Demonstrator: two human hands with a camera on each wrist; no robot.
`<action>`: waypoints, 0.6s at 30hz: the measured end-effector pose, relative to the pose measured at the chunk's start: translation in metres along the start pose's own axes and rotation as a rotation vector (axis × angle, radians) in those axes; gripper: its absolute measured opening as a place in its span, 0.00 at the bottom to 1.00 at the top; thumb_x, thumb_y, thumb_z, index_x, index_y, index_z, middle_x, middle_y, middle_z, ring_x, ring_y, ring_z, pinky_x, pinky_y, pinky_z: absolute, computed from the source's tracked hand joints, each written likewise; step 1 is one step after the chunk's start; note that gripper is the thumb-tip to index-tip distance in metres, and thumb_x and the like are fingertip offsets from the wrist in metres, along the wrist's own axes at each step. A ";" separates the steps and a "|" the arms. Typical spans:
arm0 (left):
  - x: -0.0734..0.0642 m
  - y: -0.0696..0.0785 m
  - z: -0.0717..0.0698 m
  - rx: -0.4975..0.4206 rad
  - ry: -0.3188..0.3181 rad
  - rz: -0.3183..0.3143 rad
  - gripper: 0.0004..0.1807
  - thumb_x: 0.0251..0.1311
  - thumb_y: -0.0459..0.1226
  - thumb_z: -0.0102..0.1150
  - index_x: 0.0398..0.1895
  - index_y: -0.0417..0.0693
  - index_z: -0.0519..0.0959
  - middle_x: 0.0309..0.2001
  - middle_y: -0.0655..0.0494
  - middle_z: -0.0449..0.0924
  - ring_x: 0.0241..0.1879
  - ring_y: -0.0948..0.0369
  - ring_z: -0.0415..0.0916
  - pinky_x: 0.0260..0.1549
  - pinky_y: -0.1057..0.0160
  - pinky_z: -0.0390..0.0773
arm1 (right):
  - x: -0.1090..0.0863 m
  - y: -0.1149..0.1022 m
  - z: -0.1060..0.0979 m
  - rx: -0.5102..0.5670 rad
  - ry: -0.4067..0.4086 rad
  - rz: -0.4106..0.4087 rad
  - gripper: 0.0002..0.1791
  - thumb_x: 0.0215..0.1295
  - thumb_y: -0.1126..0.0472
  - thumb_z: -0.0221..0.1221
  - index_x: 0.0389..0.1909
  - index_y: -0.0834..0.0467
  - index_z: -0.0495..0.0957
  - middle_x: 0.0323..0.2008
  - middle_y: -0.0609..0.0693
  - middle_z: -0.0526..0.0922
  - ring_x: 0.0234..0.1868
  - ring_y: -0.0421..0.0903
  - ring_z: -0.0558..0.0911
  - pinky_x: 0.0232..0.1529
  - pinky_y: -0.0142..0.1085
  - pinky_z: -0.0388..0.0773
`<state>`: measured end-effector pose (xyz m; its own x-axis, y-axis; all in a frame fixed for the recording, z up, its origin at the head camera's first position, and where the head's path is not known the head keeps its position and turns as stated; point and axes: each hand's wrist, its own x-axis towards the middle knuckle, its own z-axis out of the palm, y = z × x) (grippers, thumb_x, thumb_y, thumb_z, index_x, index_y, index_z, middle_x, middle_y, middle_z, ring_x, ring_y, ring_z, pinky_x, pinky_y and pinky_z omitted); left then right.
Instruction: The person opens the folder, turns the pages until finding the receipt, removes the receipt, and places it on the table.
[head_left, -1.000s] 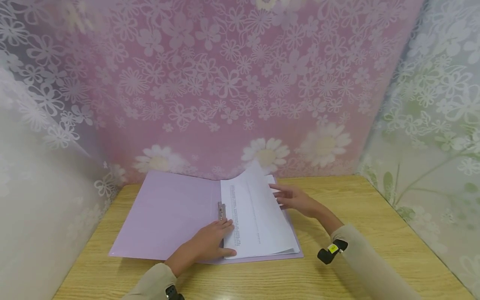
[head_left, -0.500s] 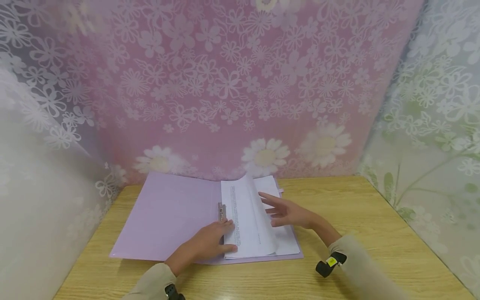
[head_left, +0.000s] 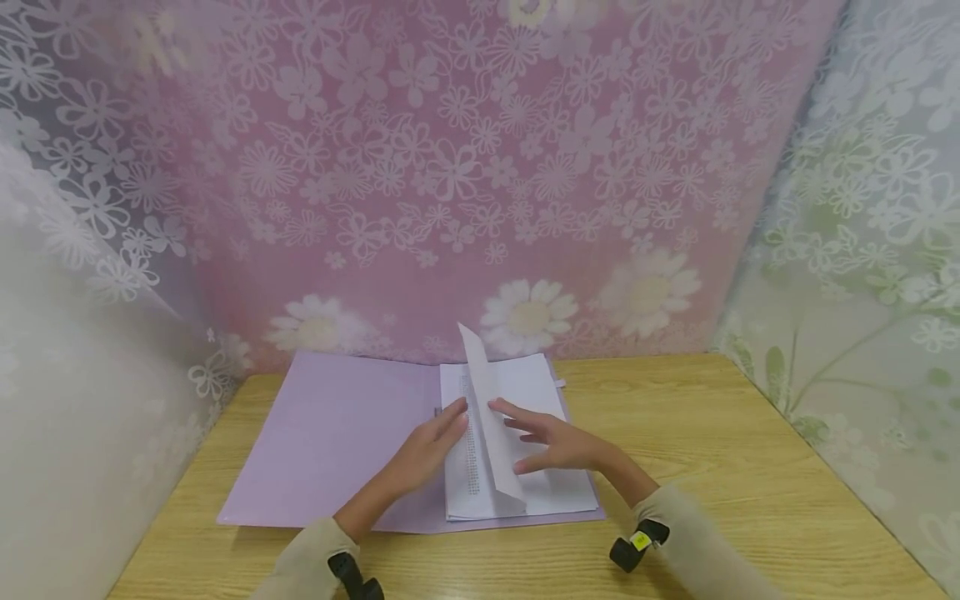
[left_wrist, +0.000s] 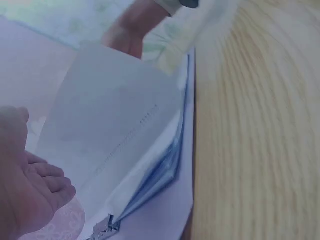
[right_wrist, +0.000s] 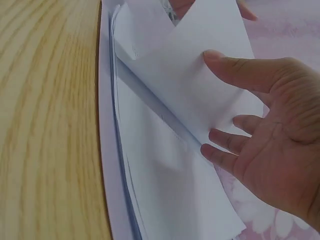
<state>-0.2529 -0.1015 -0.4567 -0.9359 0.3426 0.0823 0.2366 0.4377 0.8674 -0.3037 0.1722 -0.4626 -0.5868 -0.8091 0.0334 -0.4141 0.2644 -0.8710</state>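
A lilac folder (head_left: 330,433) lies spread on the wooden table, with a stack of white paper (head_left: 566,492) on its right half. One sheet (head_left: 482,375) stands raised and bent above the stack, printed on its left-facing side. My right hand (head_left: 562,443) touches the blank side with spread fingertips; in the right wrist view its thumb and fingers (right_wrist: 245,70) are nearly straight. My left hand (head_left: 426,454) is just left of the sheet, fingers extended, and I cannot tell whether it touches. The metal clip (left_wrist: 105,229) at the spine shows in the left wrist view, mostly hidden in the head view.
The wooden table (head_left: 675,417) reaches out on both sides of the folder. Behind it rises a pink flowered backdrop (head_left: 450,183), with patterned side walls left and right. A small tab (head_left: 560,383) sticks out at the folder's right edge.
The sheet has swung left from the stack to stand upright, and my right hand has moved left with it. My left hand has lifted off the pages by the clip and moved up beside the sheet.
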 end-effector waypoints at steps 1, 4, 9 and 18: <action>0.001 0.002 -0.001 -0.027 0.012 0.000 0.36 0.79 0.56 0.39 0.81 0.45 0.56 0.79 0.50 0.60 0.79 0.49 0.56 0.76 0.43 0.58 | 0.001 -0.001 0.002 -0.005 0.003 0.001 0.53 0.66 0.57 0.68 0.83 0.48 0.44 0.84 0.53 0.39 0.81 0.62 0.53 0.75 0.63 0.59; 0.003 0.006 -0.003 -0.090 0.040 -0.013 0.39 0.78 0.56 0.43 0.82 0.45 0.52 0.79 0.49 0.59 0.79 0.49 0.57 0.75 0.44 0.61 | 0.005 -0.004 0.007 -0.027 0.011 -0.003 0.53 0.66 0.57 0.68 0.83 0.49 0.45 0.84 0.54 0.38 0.82 0.62 0.50 0.75 0.64 0.59; 0.005 0.005 -0.008 -0.175 0.062 -0.037 0.42 0.76 0.54 0.50 0.82 0.44 0.49 0.79 0.46 0.60 0.77 0.48 0.61 0.71 0.43 0.67 | 0.010 -0.009 0.014 -0.080 0.032 -0.014 0.51 0.66 0.56 0.69 0.83 0.47 0.49 0.84 0.55 0.39 0.83 0.60 0.47 0.73 0.63 0.63; 0.009 -0.005 -0.027 -0.328 0.131 -0.078 0.36 0.73 0.36 0.52 0.81 0.43 0.53 0.75 0.42 0.66 0.72 0.47 0.69 0.71 0.45 0.69 | 0.018 -0.021 0.023 -0.110 0.045 -0.032 0.50 0.65 0.56 0.69 0.82 0.48 0.51 0.84 0.54 0.41 0.83 0.57 0.47 0.73 0.62 0.64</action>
<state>-0.2701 -0.1232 -0.4474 -0.9785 0.1994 0.0534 0.0865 0.1609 0.9832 -0.2896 0.1399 -0.4551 -0.6014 -0.7944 0.0846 -0.5058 0.2966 -0.8101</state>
